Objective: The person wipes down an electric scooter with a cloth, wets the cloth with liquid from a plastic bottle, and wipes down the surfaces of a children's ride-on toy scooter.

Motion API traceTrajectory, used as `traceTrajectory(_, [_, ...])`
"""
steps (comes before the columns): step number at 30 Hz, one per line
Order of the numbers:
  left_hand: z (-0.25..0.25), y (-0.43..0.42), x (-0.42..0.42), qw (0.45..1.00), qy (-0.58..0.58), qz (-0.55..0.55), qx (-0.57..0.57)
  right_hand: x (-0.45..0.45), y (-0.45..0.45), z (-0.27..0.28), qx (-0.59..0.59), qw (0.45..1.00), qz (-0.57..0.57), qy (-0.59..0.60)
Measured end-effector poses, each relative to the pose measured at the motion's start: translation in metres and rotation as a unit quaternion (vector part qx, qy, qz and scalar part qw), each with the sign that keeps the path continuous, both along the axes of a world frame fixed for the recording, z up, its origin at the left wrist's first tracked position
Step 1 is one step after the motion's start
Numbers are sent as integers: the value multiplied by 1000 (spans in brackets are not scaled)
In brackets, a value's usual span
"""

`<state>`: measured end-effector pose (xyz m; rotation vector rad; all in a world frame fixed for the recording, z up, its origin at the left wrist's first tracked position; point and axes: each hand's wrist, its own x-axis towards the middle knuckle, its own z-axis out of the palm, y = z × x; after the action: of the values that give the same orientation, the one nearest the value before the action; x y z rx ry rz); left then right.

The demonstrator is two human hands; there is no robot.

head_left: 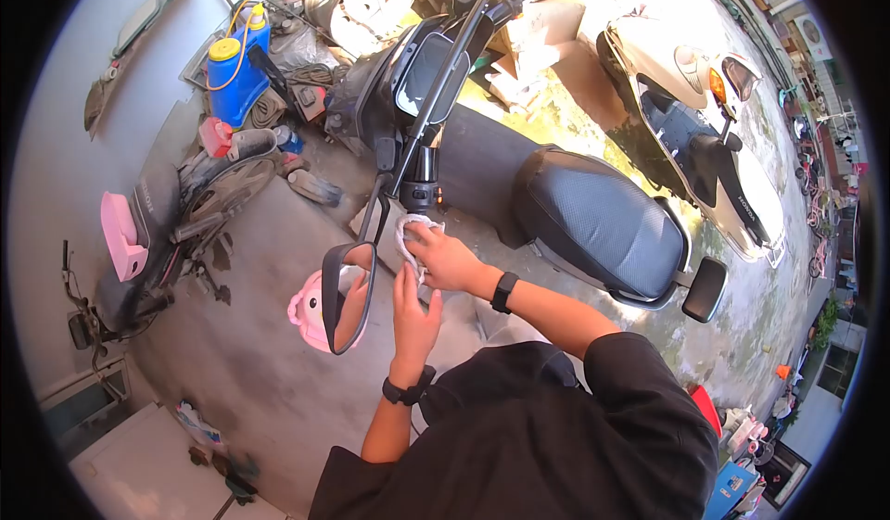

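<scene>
My right hand [449, 259] holds a crumpled white cloth [404, 234] against the lower end of the electric scooter's handlebar grip [422, 196]. Just below it, my left hand [414, 319] has its fingers stretched out and the thumb apart, the fingertips close to the cloth's lower edge; whether they touch it I cannot tell. Left of my hands stands the scooter's black-framed mirror [350, 298]. The padded black seat [603, 223] lies to the right of my hands.
A pink container [313, 309] sits on the floor behind the mirror. To the left are a dusty motorcycle [153, 214] and a blue sprayer tank [239, 70]. A pale scooter [709, 121] is parked at the right, with cardboard [547, 24] at the back.
</scene>
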<state>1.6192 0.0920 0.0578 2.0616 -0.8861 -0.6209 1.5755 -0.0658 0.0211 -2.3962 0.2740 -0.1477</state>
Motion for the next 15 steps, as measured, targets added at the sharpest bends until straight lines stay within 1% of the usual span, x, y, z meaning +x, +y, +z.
traceTrajectory(2, [-5,1,-7,999,-35,-3,11,-7,0,-5,24,999,0,-34])
traceTrajectory(3, [-7,2,-12,999,-36,12,17,-13,2,-7,41,998,-5,-49])
traceTrajectory(4, [-9,3,-18,999,-37,25,23,-20,2,0,65,998,10,-7])
traceTrajectory(7, [-21,-7,-46,998,-28,43,29,-48,4,-24,103,992,48,-62])
traceTrajectory(9, [-29,-6,-70,999,-14,30,28,-83,-1,-41,143,989,24,-28])
traceTrajectory(10, [-30,-13,-82,997,29,-4,66,-100,-2,-50,165,986,7,-15])
traceTrajectory(12, [-45,-27,-109,989,100,-73,78,-149,-10,-81,188,981,-47,-24])
traceTrajectory(13, [-55,-43,-123,982,134,-107,81,-177,-23,-88,193,978,-73,-30])
traceTrajectory(14, [-62,-60,-140,975,108,-165,101,-209,-32,-94,187,975,-119,-31])
traceTrajectory(15, [-74,-75,-153,968,94,-215,87,-236,-39,-97,184,967,-171,-36])
